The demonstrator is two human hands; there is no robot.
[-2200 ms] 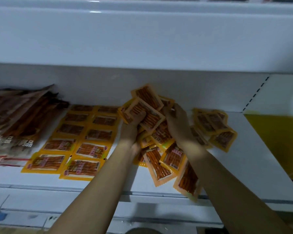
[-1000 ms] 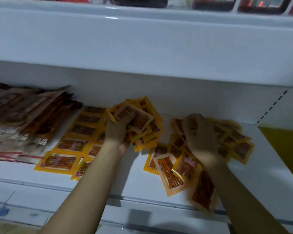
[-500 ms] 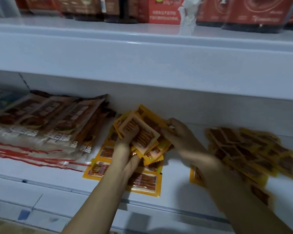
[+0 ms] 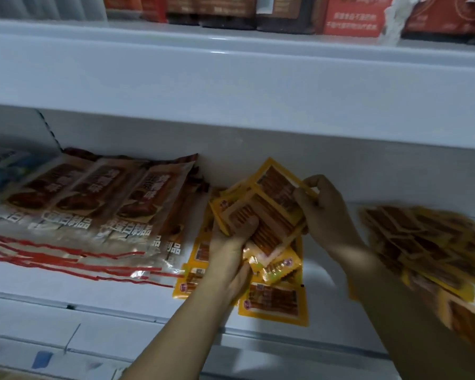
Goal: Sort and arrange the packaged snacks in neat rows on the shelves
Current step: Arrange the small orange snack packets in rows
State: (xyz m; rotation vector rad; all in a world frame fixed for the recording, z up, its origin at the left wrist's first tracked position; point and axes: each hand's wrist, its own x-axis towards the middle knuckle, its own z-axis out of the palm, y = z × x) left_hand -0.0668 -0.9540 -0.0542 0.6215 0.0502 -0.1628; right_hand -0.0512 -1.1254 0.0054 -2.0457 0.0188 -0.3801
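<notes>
Yellow-orange foil marks the small snack packets (image 4: 266, 212), a fanned bundle of which is held above the white shelf (image 4: 321, 272) by both hands. The left hand (image 4: 232, 248) grips the bundle from below, its thumb curled over the face of the front packet and its fingers hidden behind the stack. The right hand (image 4: 327, 212) meets the bundle at its upper right edge, where thumb and fingertips pinch the corner of the rearmost packet, which stands tilted with one corner uppermost.

Under the bundle, flat on the shelf, lie further packets of the same kind in a column running towards the front edge; the nearest one (image 4: 273, 300) lies square to the shelf lip, label upward. To the right, behind the right forearm, a loose heap of yellow packets (image 4: 428, 242) spreads over the shelf, overlapping at mixed angles and blurred in this view.

To the left of the column, touching it, larger brown pouches (image 4: 107, 198) with white lettering and red-striped lower edges lie overlapped in a slanting row against the back wall. Blue packaging (image 4: 0, 174) shows at the far left. On the upper shelf (image 4: 231, 64) stand red and brown boxes (image 4: 351, 17), cut off by the top of the frame.
</notes>
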